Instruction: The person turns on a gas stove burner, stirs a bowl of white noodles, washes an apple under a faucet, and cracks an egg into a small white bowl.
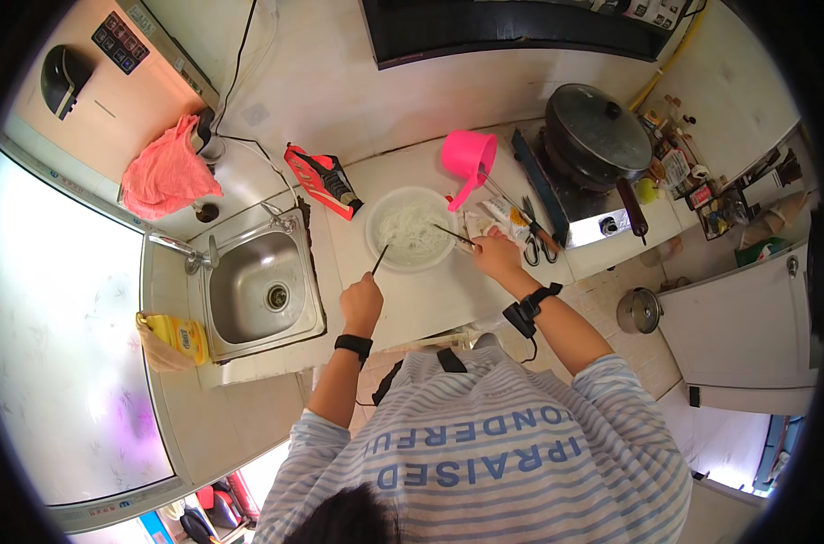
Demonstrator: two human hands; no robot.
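A white bowl [412, 261] with thin translucent noodles [415, 224] in liquid stands on the counter. My left hand [361, 302] grips a dark chopstick [380, 260], its tip at the bowl's near-left rim. From the right, my right hand [495, 253] is closed on another dark, thin utensil [454, 234], likely a chopstick, whose tip reaches over the noodles. Just beyond my right hand lie a white packet [503, 211], black-handled scissors [533, 248] and a wooden-handled tool [544, 234]. Behind them a pink plastic dipper [467, 156] rests on the counter, its handle towards the bowl.
At left is a steel sink [252, 289] with a tap [197, 257] and a yellow jug [184, 336] beside it. A red-and-black bag [323, 180] lies behind the bowl. A lidded pan [597, 136] sits on the stove [588, 228] at right, its handle jutting towards the counter's front.
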